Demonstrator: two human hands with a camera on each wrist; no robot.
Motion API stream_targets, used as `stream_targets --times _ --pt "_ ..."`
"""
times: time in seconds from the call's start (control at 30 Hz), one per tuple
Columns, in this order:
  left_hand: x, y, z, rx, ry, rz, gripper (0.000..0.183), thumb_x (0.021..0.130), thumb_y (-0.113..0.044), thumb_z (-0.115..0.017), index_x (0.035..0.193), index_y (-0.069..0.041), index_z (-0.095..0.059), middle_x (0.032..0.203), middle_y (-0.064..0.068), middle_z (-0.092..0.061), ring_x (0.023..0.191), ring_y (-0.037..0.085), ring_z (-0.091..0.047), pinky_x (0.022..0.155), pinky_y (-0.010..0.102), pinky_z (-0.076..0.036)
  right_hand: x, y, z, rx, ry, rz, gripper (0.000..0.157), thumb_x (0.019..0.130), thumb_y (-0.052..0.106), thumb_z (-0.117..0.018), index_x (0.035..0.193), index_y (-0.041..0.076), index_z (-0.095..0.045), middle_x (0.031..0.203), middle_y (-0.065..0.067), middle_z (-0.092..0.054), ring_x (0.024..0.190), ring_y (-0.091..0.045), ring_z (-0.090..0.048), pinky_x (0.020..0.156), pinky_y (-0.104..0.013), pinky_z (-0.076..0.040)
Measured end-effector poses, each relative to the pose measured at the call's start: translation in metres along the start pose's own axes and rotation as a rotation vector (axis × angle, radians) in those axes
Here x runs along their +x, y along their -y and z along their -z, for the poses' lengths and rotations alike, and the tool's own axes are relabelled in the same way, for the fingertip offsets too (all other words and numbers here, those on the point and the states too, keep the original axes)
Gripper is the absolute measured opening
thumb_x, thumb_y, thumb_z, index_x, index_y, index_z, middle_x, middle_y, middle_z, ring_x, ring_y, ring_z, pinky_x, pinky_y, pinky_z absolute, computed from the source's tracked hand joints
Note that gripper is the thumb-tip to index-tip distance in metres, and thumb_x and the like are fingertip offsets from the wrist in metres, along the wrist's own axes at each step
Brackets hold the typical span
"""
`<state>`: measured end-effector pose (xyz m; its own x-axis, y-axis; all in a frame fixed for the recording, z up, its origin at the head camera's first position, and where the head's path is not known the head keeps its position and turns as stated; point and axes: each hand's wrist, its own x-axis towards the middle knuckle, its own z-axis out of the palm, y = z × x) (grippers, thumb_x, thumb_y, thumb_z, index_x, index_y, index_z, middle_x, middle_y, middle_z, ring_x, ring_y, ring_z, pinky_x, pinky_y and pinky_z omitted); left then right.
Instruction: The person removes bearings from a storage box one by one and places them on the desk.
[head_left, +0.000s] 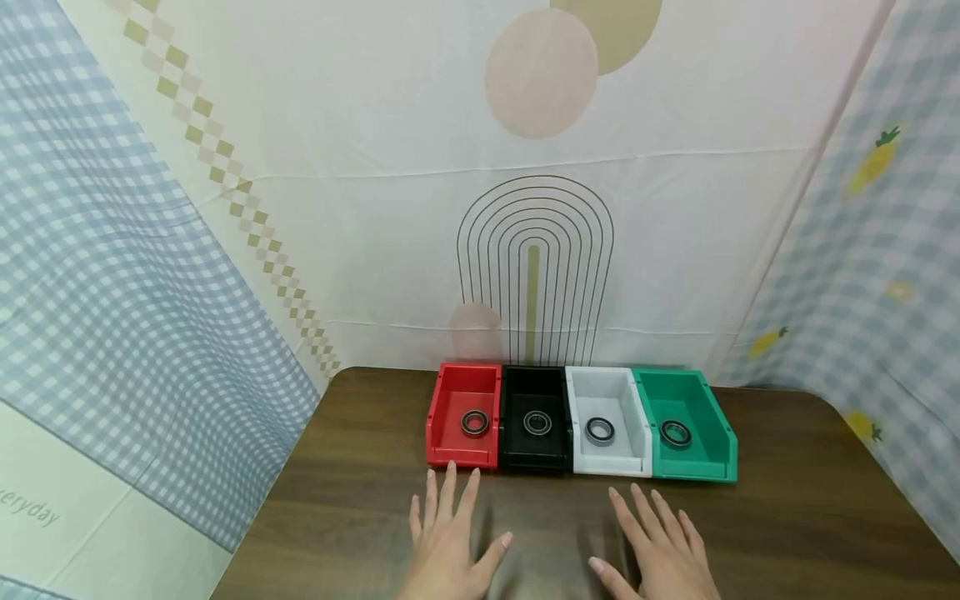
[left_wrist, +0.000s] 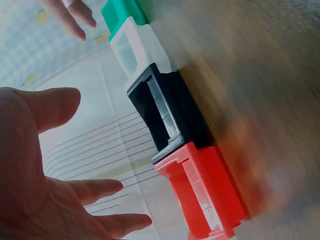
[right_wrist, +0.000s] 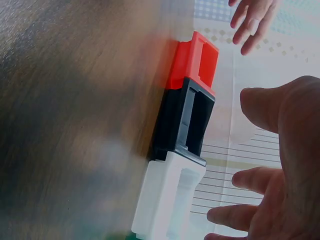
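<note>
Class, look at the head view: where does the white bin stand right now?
In the head view the white bin stands third from the left in the row at the table's far edge, between the black bin and the green bin, beyond the right hand.

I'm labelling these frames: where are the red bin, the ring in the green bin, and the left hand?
red bin (head_left: 448, 408), head view, on its left wall.
ring in the green bin (head_left: 676, 433), head view, on the ring's band.
left hand (head_left: 447, 546), head view, on the back of the hand.
</note>
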<state>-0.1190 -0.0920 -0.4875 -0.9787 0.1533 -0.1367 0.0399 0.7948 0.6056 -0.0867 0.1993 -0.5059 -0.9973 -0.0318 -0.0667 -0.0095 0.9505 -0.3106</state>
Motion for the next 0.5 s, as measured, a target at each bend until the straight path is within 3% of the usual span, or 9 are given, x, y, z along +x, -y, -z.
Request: stream_targets --times 0.27,0.5 --pt "0.003 0.001 -0.002 -0.019 -0.042 0.031 0.098 0.089 -0.057 -0.078 0.167 -0.018 -0.034 0.178 0.021 -0.023 0.163 0.055 -0.010 0.122 0.085 -0.005 -0.002 0.001 0.002 0.010 -0.016 0.010 0.096 0.090 0.081 -0.061 0.164 0.022 -0.045 0.167 -0.023 -0.045 0.153 -0.055 -0.038 0.119 -0.080 -0.024" --pt "0.012 0.003 -0.002 0.012 -0.201 0.016 0.097 0.091 -0.053 -0.079 0.167 -0.011 -0.035 0.177 0.021 -0.024 0.164 0.052 -0.014 0.123 0.082 -0.010 -0.004 -0.002 0.003 0.025 -0.017 0.009 0.095 0.091 0.080 -0.061 0.164 0.021 -0.045 0.167 -0.023 -0.046 0.153 -0.055 -0.037 0.119 -0.080 -0.024"
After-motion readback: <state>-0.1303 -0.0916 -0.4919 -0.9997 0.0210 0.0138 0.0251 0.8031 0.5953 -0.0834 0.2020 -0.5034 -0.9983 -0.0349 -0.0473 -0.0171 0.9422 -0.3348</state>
